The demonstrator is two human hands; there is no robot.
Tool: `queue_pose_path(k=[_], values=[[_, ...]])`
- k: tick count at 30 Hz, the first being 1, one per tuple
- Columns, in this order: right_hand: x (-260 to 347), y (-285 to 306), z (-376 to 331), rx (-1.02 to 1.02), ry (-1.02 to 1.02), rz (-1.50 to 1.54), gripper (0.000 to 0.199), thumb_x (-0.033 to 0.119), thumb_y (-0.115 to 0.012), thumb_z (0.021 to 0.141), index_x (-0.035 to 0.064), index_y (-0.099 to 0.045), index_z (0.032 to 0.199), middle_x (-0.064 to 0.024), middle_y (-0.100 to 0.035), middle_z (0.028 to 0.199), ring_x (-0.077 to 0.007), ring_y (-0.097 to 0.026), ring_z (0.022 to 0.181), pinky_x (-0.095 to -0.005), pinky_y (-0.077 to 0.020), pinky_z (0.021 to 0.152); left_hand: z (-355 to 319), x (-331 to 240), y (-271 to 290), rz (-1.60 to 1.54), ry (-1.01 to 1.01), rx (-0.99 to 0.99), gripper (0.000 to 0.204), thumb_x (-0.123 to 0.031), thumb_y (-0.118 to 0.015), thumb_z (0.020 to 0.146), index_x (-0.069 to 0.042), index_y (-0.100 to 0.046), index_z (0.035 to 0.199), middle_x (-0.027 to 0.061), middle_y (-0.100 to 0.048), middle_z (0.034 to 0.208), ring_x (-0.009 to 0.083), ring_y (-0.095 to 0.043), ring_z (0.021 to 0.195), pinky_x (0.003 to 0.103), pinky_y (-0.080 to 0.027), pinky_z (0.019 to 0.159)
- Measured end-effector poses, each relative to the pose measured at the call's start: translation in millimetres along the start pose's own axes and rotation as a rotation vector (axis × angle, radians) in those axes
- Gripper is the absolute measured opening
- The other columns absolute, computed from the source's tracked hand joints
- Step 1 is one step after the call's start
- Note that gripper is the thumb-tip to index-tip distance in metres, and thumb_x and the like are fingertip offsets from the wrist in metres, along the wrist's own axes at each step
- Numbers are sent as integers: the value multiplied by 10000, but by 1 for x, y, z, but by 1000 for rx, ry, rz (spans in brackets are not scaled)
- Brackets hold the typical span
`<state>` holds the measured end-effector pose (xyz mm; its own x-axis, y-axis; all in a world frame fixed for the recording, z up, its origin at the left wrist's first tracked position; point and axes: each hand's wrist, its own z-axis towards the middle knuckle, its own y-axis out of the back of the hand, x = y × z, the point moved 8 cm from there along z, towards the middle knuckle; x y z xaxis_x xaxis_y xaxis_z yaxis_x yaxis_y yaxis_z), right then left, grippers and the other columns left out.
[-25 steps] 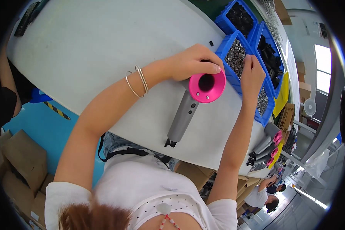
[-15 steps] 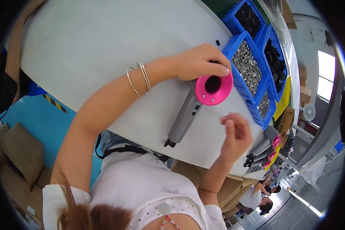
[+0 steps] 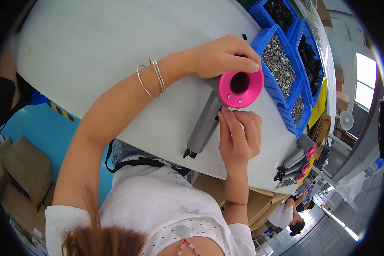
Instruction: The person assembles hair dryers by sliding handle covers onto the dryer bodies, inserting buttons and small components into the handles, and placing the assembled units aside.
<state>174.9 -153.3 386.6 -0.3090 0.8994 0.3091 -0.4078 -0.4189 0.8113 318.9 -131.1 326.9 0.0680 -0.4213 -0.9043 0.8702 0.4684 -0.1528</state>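
Head view: left hand (image 3: 219,55) grips hair dryer (image 3: 226,100); right hand (image 3: 239,134) pinched at it; blue bin (image 3: 266,45) holds screws (image 3: 279,64).

The left hand (image 3: 219,55) gripped a pink-headed grey hair dryer (image 3: 226,100) on the white table (image 3: 94,51); the right hand (image 3: 239,134) pinched at its handle beside blue bins (image 3: 281,68) of screws.

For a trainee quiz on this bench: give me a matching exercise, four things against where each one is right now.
Things:
1. left hand
2. right hand
3. bangles
4. blue bins

Places:
A. on the left wrist
B. gripping the top of the hair dryer behind its pink ring
C. along the far right of the white table, filled with small parts
D. fingertips just below the pink ring, beside the grey handle

Pairs: 1-B, 2-D, 3-A, 4-C
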Motion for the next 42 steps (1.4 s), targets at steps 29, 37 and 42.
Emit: queue_pose_path(k=[29, 37, 42], values=[[7, -3, -10, 245, 470, -179, 247, -45, -679, 682, -66, -667, 928, -64, -532, 792, -202, -540, 760, -379, -510, 782, 7, 2, -3, -26, 73, 21, 316, -245, -526, 873, 46, -646, 864, 85, -651, 820, 148, -587, 796, 274, -470, 757], [-57, 6, -19, 120, -49, 324, 345, -43, -611, 745, 48, -649, 1076, -127, -649, 1024, -287, -614, 960, -356, -482, 850, -5, 7, 3, -129, 94, 16, 321, -234, -517, 884, 60, -646, 892, 99, -661, 877, 152, -593, 853, 283, -470, 811], [-260, 115, -50, -27, -716, -440, 170, 100, -672, 789, 31, -669, 945, -127, -682, 893, -256, -665, 793, -344, -511, 722, 5, 0, -8, -54, 87, 4, 346, -252, -481, 909, 54, -640, 898, 102, -662, 883, 168, -600, 859, 282, -468, 815]])
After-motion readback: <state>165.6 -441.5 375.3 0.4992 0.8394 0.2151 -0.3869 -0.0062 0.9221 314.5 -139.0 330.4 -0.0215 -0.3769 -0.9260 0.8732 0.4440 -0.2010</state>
